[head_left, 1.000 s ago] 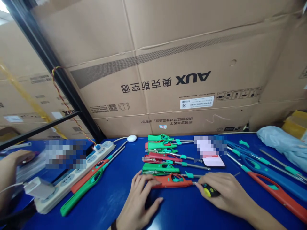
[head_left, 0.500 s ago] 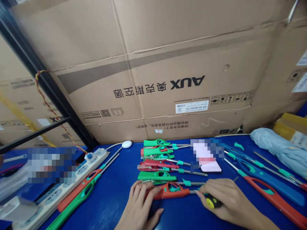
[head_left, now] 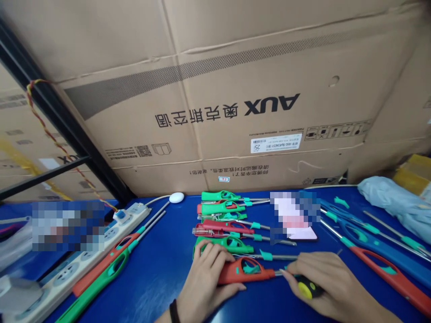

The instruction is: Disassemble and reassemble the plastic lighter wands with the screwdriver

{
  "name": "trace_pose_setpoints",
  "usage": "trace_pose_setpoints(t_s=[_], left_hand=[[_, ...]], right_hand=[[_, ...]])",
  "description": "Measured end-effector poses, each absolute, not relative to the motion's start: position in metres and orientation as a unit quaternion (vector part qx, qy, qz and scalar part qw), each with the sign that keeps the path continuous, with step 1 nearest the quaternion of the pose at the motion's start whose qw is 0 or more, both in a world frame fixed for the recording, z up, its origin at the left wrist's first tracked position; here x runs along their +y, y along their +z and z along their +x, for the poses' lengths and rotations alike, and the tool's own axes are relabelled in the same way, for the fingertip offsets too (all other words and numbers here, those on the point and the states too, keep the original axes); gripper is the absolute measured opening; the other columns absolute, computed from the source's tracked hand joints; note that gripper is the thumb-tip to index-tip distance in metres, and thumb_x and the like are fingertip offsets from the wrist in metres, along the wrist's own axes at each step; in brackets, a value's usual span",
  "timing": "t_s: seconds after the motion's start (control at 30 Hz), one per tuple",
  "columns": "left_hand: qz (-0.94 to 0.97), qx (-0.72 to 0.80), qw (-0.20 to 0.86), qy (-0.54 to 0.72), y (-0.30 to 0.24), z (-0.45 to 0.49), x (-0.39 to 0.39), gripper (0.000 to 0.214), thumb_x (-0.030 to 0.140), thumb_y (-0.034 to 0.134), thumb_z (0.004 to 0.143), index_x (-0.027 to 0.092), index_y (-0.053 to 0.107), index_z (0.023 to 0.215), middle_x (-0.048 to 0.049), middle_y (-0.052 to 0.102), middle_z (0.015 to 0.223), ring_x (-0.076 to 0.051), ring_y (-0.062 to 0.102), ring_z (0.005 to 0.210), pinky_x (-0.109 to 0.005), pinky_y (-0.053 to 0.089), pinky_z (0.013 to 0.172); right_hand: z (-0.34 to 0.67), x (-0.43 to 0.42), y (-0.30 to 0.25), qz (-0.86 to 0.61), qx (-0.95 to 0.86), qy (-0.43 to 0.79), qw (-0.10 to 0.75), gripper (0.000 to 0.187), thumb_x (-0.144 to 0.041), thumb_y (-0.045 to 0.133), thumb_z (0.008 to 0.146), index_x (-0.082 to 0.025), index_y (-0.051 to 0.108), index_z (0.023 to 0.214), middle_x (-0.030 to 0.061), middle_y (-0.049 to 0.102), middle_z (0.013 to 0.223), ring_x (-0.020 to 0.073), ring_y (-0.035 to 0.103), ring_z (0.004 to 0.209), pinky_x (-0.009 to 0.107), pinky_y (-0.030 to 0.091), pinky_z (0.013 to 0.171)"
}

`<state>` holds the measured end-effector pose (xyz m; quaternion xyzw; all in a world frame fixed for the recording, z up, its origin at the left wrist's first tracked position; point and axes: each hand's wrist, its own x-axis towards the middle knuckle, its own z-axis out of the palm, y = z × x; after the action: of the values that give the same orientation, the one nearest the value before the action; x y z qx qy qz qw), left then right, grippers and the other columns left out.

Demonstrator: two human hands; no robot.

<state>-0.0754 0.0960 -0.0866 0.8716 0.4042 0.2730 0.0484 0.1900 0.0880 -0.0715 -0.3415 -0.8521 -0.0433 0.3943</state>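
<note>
left hand point(head_left: 210, 280): fingers and thumb clasp red stick lighter point(head_left: 247, 272) | right hand point(head_left: 325, 282): fingers grip yellow-black screwdriver point(head_left: 308, 290)

The left hand point(head_left: 208, 282) comes in from the bottom centre, palm down and flat. Its fingers point(head_left: 215, 253) are stretched forward and slightly fanned, and the thumb reaches out to the right. Its wrist sits at the lower edge of the view. The right hand point(head_left: 323, 282) enters from the lower right on a bare forearm, back of the hand upward. Its fingers are curled tight into a closed grip, with the tips pointing left toward the other hand. The two hands lie near each other, not touching.
</note>
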Motion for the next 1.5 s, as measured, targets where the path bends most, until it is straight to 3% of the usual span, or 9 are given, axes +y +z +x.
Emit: trace_pose_setpoints(t_s=[0.27,0.47,0.57,0.67,0.8,1.07,1.23,1.37,1.5], left_hand=[[0.880,0.352,0.046,0.316,-0.076,-0.076,0.084,0.033,0.037,0.075,0.073,0.018,0.052,0.086,0.0007,0.061,0.080,-0.015,0.055,0.072,-0.033,0.035,0.081],[0.902,0.265,0.022,0.339,-0.074,-0.079,0.076,0.033,0.048,0.058,0.084,0.018,0.055,0.070,0.0022,0.054,0.058,-0.014,0.047,0.058,-0.036,0.035,0.077],[0.890,0.290,0.035,0.349,-0.077,-0.082,0.082,0.027,0.031,0.051,0.090,0.018,0.054,0.067,0.0025,0.052,0.055,-0.013,0.043,0.056,-0.035,0.035,0.075],[0.873,0.351,0.062,0.332,-0.079,-0.084,0.093,0.016,0.022,0.054,0.088,0.018,0.056,0.073,0.0014,0.055,0.062,-0.013,0.045,0.061,-0.032,0.035,0.072],[0.877,0.380,0.119,0.271,-0.080,-0.087,0.101,0.010,0.029,0.059,0.085,0.021,0.059,0.090,-0.0018,0.061,0.081,-0.016,0.051,0.075,-0.033,0.036,0.075],[0.911,0.316,0.163,0.207,-0.075,-0.085,0.089,0.022,0.036,0.067,0.073,0.021,0.059,0.086,0.0023,0.058,0.067,-0.016,0.052,0.065,-0.037,0.033,0.083],[0.920,0.277,0.189,0.202,-0.075,-0.081,0.086,0.024,0.040,0.068,0.074,0.021,0.060,0.085,0.0030,0.059,0.065,-0.014,0.054,0.063,-0.039,0.028,0.093],[0.916,0.281,0.207,0.197,-0.074,-0.078,0.084,0.011,0.031,0.059,0.082,0.021,0.061,0.084,0.0029,0.058,0.066,-0.013,0.055,0.064,-0.039,0.026,0.096],[0.922,0.271,0.203,0.188,-0.073,-0.078,0.083,0.024,0.042,0.062,0.079,0.020,0.059,0.086,0.0028,0.057,0.067,-0.014,0.053,0.063,-0.039,0.026,0.096]], right_hand=[[0.183,0.080,-0.074,-0.320,-0.869,-0.033,0.377,0.016,-0.017,0.053,0.085,-0.020,0.061,0.072,-0.0036,0.062,0.056,0.0097,0.058,0.048,0.022,0.041,0.052],[0.184,0.077,-0.070,-0.346,-0.890,0.021,0.297,0.018,-0.022,0.049,0.089,-0.022,0.058,0.074,-0.0035,0.060,0.060,0.0112,0.058,0.053,0.023,0.040,0.052],[0.185,0.080,-0.069,-0.398,-0.888,0.099,0.208,0.010,-0.022,0.051,0.089,-0.026,0.059,0.092,-0.0023,0.064,0.083,0.0120,0.061,0.061,0.023,0.041,0.053],[0.185,0.084,-0.071,-0.447,-0.870,0.149,0.149,0.021,-0.022,0.055,0.086,-0.029,0.057,0.106,-0.0007,0.063,0.103,0.0154,0.065,0.074,0.026,0.046,0.062],[0.182,0.085,-0.073,-0.465,-0.858,0.183,0.119,0.018,-0.022,0.055,0.086,-0.031,0.058,0.101,-0.0026,0.064,0.097,0.0181,0.065,0.080,0.028,0.046,0.068],[0.180,0.075,-0.067,-0.435,-0.866,0.230,0.089,0.005,-0.028,0.063,0.081,-0.029,0.060,0.085,-0.0071,0.067,0.085,0.0159,0.064,0.075,0.026,0.040,0.063],[0.175,0.066,-0.067,-0.431,-0.862,0.257,0.077,0.022,-0.048,0.068,0.075,-0.029,0.062,0.082,-0.0083,0.069,0.075,0.0159,0.064,0.069,0.025,0.035,0.060],[0.168,0.064,-0.069,-0.423,-0.866,0.252,0.085,0.010,-0.037,0.063,0.080,-0.028,0.061,0.082,-0.0086,0.069,0.077,0.0132,0.064,0.067,0.024,0.032,0.057],[0.166,0.065,-0.069,-0.419,-0.873,0.236,0.086,0.004,-0.024,0.060,0.081,-0.027,0.060,0.084,-0.0085,0.069,0.078,0.0127,0.064,0.067,0.024,0.032,0.058]])
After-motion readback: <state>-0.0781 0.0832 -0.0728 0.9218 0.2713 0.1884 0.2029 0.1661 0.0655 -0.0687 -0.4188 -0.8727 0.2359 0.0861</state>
